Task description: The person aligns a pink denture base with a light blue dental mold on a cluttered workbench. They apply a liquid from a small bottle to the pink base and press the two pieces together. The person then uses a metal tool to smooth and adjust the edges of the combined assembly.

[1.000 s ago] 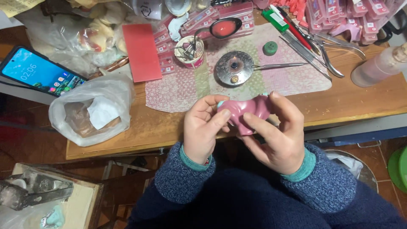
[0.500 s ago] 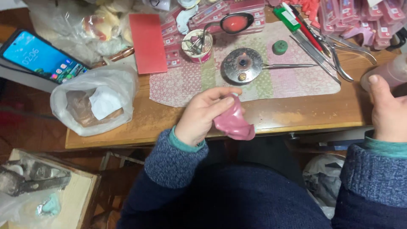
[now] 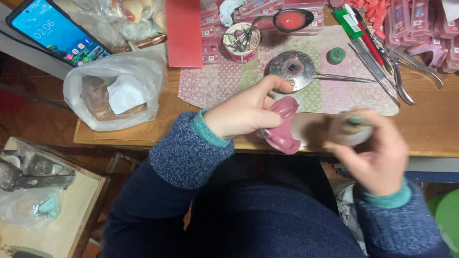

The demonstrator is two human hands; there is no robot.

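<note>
Head view, looking down at a cluttered wooden workbench. The left hand grasps a soft pink moulded piece, fingers curled around its near side and thumb stretched over the top; the piece sits just above the bench's front edge, in front of the patterned cloth mat. The right hand is wrapped around a pale rounded bottle with a dark cap, held near the pink piece but apart from it; motion blur hides the details of the grip. On the mat rests a round metal dish with a thin handle pointing right, beside a small green cap and a little cup of metal tools. Pliers and tweezers lie to the right. At left, a white plastic bag sits near a lit smartphone and a red flat card
</note>
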